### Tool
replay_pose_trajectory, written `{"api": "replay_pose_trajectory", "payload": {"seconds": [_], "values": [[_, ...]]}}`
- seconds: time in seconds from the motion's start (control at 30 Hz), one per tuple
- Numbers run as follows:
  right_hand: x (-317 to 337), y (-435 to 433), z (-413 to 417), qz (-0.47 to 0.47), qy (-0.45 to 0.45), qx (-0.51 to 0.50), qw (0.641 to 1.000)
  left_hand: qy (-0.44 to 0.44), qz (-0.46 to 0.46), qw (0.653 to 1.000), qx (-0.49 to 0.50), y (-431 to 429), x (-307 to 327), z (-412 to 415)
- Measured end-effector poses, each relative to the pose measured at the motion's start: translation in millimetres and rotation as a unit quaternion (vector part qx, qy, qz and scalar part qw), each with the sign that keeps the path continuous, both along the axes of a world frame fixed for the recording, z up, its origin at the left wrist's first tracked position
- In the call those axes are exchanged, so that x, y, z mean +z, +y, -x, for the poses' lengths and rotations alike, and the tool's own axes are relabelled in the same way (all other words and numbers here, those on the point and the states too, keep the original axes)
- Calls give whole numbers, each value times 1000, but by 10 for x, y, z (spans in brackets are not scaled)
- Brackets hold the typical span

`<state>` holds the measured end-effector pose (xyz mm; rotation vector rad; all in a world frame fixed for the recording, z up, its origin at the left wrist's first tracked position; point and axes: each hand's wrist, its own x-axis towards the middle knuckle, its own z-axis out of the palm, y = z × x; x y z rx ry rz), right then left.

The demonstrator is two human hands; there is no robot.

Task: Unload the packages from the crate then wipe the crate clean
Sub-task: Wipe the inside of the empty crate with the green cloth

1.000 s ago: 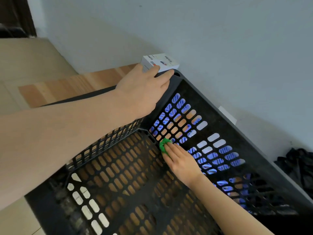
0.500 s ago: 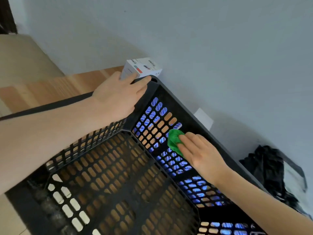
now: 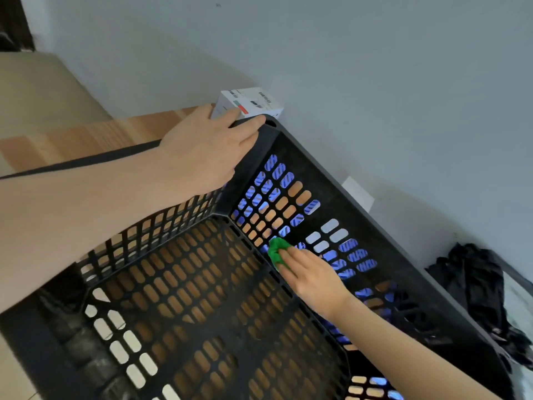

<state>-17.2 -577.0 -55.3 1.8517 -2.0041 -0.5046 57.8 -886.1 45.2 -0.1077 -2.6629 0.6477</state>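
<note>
Fingers of the left hand point(image 3: 202, 151) are curling over the far corner rim of the black crate point(image 3: 383, 235), palm lying flat on the rim, forearm reaching in from the left edge. Right hand point(image 3: 313, 277) is reaching inside, wrist angled up from lower right, fingers held together and pressing a bunched green cloth point(image 3: 276, 251) against the slotted side wall where it meets the floor of the crate (nothing else is lying inside it). One white package point(image 3: 249, 105) is sitting outside, just beyond the gripped corner, beside the wall.
</note>
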Motion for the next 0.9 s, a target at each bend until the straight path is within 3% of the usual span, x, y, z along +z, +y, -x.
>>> {"api": "replay_pose_trajectory", "payload": {"seconds": [0.13,0.27,0.47,0.63,0.77,0.83,0.9], "values": [[-485,-88,2,-74,1,-12,997,7,-18,1000,1,-12,-22,24],[-553,-68,-59,-72,1,-38,997,0,-17,1000,10,-32,-58,-17],[-234,482,-183,-84,26,-35,996,-38,-37,999,13,-14,-62,-106],[250,899,-322,-83,26,-89,992,-50,-122,991,11,0,-6,-112],[683,1044,-614,-46,-11,-231,972,-89,-197,976,-12,19,7,-117],[876,1027,-850,2,-38,-347,937,-105,-212,971,-16,19,19,-133],[1007,971,-1089,93,-63,-466,878,-131,-211,969,-14,17,53,-141]]}}
